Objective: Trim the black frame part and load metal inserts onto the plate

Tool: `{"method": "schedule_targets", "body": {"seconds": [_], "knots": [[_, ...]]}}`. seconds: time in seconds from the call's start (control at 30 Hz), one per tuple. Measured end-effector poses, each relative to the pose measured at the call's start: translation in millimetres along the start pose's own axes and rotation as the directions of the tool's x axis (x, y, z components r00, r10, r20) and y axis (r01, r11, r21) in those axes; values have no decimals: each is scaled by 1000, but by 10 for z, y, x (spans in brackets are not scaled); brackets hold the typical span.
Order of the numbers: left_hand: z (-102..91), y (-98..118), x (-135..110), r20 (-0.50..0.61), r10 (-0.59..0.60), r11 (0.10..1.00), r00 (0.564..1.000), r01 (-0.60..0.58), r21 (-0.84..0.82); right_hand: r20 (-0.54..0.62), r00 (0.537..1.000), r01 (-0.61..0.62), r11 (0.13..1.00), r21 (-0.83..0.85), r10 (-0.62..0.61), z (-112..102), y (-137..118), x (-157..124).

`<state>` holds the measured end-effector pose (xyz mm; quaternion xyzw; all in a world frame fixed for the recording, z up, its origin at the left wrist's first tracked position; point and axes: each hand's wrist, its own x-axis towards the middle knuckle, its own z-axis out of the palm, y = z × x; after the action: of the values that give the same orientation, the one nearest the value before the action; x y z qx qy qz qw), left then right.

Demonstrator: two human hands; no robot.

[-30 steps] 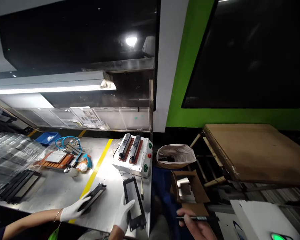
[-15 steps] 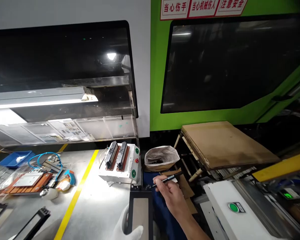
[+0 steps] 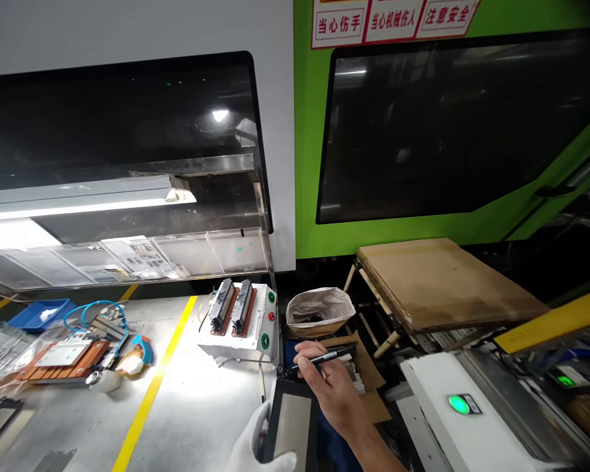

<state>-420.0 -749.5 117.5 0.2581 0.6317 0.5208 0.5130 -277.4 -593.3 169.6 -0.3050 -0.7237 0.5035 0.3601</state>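
My left hand (image 3: 260,446), in a white glove, grips a black rectangular frame part (image 3: 291,426) with a grey panel in its middle, at the bottom of the view. My bare right hand (image 3: 332,387) pinches a black marker pen (image 3: 327,356). The pen slants down to the left, its tip at the part's top edge; whether it touches cannot be made out. Behind the part stands a white fixture box (image 3: 236,344) with two dark blocks on brown bases and buttons on its side.
Past my right hand are a paper-lined bin (image 3: 319,313) and an open cardboard box (image 3: 371,377). A board-topped stand (image 3: 447,282) and a white control box (image 3: 442,413) lie right. On the metal table (image 3: 187,406), left, are an orange-brown fixture (image 3: 69,360) and blue tray (image 3: 42,314).
The frame part has tilted and shifted right. My right hand has brought the pen left and down to its top edge. Another black frame at lower left has gone from view.
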Motion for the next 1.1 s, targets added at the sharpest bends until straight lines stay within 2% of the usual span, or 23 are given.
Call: {"method": "schedule_targets", "body": {"seconds": [0.1,0.23,0.33,0.43,0.5,0.6,0.7,0.83,0.9,1.1], "knots": [[33,5,18,11,8,999,1000,-8,38,31,999,-21,1000,20,21,28,-16,19],[53,45,-7,126,-10,994,992,-4,112,39,997,-70,994,84,67,42,22,6],[53,29,-9,126,-1,994,992,-13,111,-39,990,-133,989,62,135,35,53,-22],[82,28,23,24,19,998,1000,-20,60,-243,953,-169,982,78,183,-4,93,-100],[128,69,66,-126,3,999,992,-9,-43,-323,941,-76,993,89,101,-38,125,-214],[210,194,147,-290,-124,943,949,21,-333,-295,946,145,989,1,-138,-73,148,-487],[271,358,200,-343,-189,846,920,-24,-532,-212,940,248,962,-116,-268,-81,134,-790],[304,530,221,-377,-199,812,905,-63,-580,-212,952,180,963,-200,-222,-72,146,-1012],[302,568,240,-396,-207,809,894,-71,-583,-235,954,135,967,-218,-186,-79,177,-1026],[289,599,273,-384,-201,803,901,-73,-591,-176,963,152,948,-279,-206,-125,262,-965]]}}
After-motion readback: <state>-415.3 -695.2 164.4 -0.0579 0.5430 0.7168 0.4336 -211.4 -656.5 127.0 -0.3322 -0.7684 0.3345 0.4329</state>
